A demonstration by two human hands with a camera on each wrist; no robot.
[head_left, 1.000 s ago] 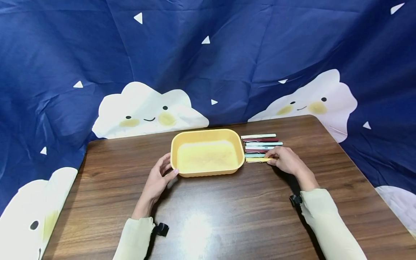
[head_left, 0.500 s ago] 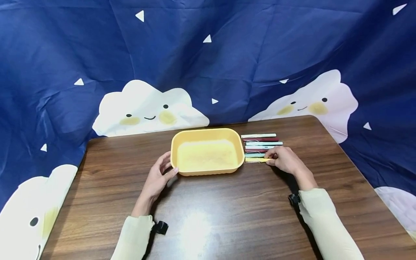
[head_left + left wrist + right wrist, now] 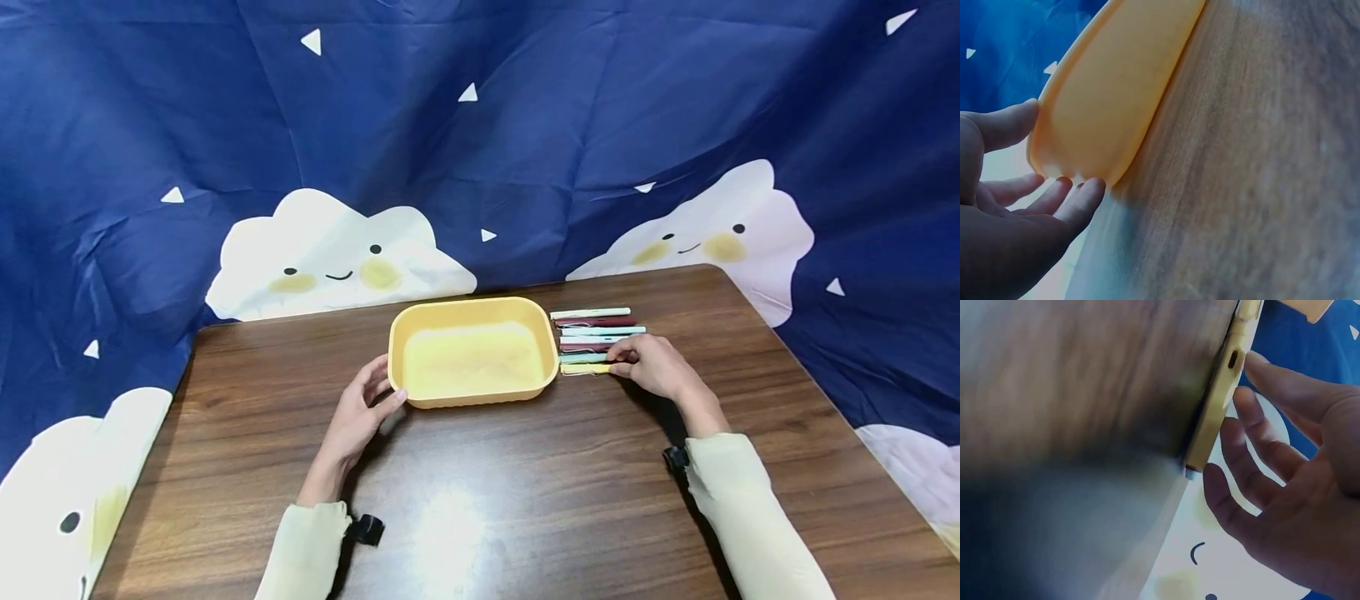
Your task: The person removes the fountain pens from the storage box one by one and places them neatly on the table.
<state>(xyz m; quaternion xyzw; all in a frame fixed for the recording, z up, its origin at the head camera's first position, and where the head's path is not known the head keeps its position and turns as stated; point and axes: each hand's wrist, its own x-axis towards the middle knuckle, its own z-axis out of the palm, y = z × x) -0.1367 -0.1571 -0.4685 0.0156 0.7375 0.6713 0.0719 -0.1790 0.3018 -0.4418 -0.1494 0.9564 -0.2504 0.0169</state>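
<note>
A yellow rectangular plastic basket (image 3: 472, 398) with rounded corners stands on the table in the head view. My left hand (image 3: 358, 415) holds its near left corner, thumb at the front and fingers along the left side. In the left wrist view those fingertips touch the basket wall (image 3: 1097, 106). Right of the basket lies a row of several pens (image 3: 596, 332), white, dark red, light blue and teal. Nearest to me is a yellow pen (image 3: 585, 369). My right hand (image 3: 656, 367) pinches its right end; in the right wrist view the fingertips meet the yellow pen (image 3: 1219, 406).
The brown wooden table (image 3: 540, 483) reaches toward me, with a bright glare spot in front. Behind it hangs a dark blue cloth (image 3: 450, 150) with white clouds and triangles. A black strap (image 3: 367, 530) sits at each wrist.
My right fingertips have shifted slightly left along the yellow pen. The left hand stays at the basket's corner. The whole head view has drifted a little.
</note>
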